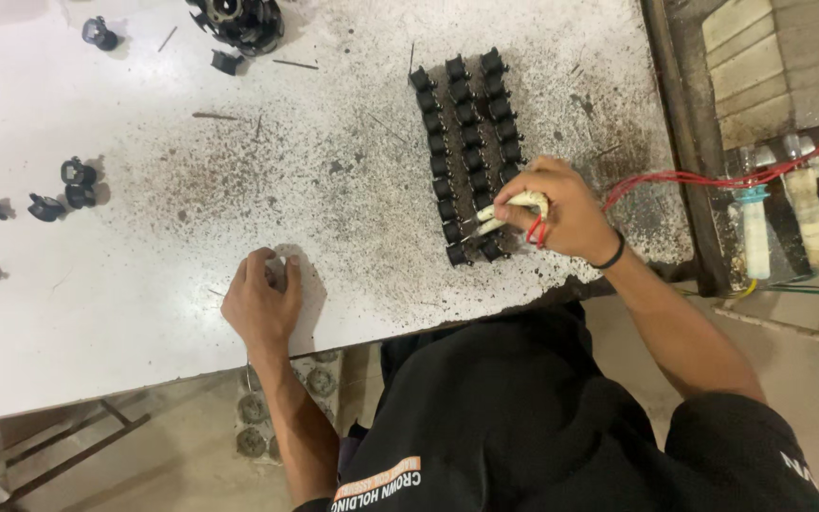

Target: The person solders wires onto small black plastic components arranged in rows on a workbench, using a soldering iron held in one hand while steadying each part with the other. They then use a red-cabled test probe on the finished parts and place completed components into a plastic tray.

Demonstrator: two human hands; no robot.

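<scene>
- Small black moulded plastic parts (467, 156), set close in three neat rows on the tabletop, directly under and beyond the right-hand grip; nearest ones touched by the tool tip.
- White laminate table (144, 313), smooth where clean, heavily peppered with dark specks and burnt-looking grit around the rows.
- Left hand (260, 305), well to the left of the grip, resting knuckles-up near the table edge, fingers curled; whether anything sits inside, cannot tell.
- Right hand (561, 213), fingers closed firmly round a pale cloth-wrapped pencil-shaped tool (509, 210), black band at the wrist.
- Red insulated wires (703, 178), thin and flexible, running from the grip off to the right.
- Loose black plastic pieces (73, 185), scattered far left of the grip.
- Judged best handled thus: wrist braced on the table, tip brought to one part at a time, row by row, wires kept slack and clear of the rows, free hand ready to steady any part that shifts.
</scene>
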